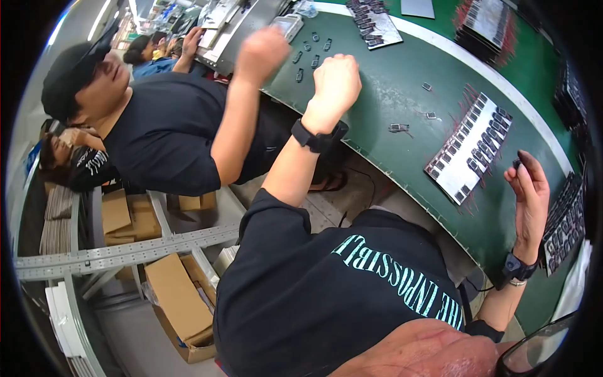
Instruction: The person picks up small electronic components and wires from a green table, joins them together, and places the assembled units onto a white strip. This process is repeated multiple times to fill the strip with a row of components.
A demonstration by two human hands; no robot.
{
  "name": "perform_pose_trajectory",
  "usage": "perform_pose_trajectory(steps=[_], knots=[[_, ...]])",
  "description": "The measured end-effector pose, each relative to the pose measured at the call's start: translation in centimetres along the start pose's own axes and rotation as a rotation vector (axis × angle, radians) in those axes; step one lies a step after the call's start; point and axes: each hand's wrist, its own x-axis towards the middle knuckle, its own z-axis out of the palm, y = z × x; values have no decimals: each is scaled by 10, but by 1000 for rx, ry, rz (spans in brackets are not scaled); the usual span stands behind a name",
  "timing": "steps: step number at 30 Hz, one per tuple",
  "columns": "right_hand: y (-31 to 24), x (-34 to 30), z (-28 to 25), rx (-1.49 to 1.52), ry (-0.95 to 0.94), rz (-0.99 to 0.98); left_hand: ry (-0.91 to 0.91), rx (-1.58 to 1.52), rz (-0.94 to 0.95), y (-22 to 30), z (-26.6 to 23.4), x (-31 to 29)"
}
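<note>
3 o'clock: black part point(517, 164) is being pinched by right hand point(531, 202), drop being risked by fingertip-only grip; 12: left hand point(337, 83) being held fisted.

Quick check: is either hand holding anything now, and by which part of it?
The right hand pinches a small black piece; which part it grips is too small to tell. The left hand is curled; whether it holds anything is hidden.

We see worktop point(389, 78): smooth, semi-gloss, rubber- or vinyl-like. Small modules point(399, 127): blk plastic casings w/ shiny faces. Sheet under many point(451, 176): white, smooth, paper-like, matt. Shirt point(301, 276) we'd call matt blk cloth. Watch strap point(304, 135): matt, rubbery. Frame rail point(125, 253): dull grey perf. metal. Carton point(179, 295): matt brn cardboard.
</note>
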Motion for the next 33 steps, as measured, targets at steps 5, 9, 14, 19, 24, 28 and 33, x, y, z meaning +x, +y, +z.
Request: perform_pose_trajectory(steps=[5, 9, 14, 19, 24, 28, 33], knots=[[6, 1, 2, 21, -18, 35, 120, 8, -93, -6, 38, -7], [11, 6, 0, 11, -47, 30, 163, -110, 24, 7, 34, -9], [11, 4, -4, 5, -23, 21, 119, -28, -36, -15, 25, -4], [10, 2, -2, 18, -27, 9, 71, 202, -199, -58, 15, -12], [6, 3, 2, 9, -47, 16, 85, 105, -303, -69, 22, -26], [11, 8, 6, 34, -53, -2, 106, -94, -279, -48, 18, -29], [3, 9, 14, 50, -103, -6, 73, -314, -232, -22, 5, -26]])
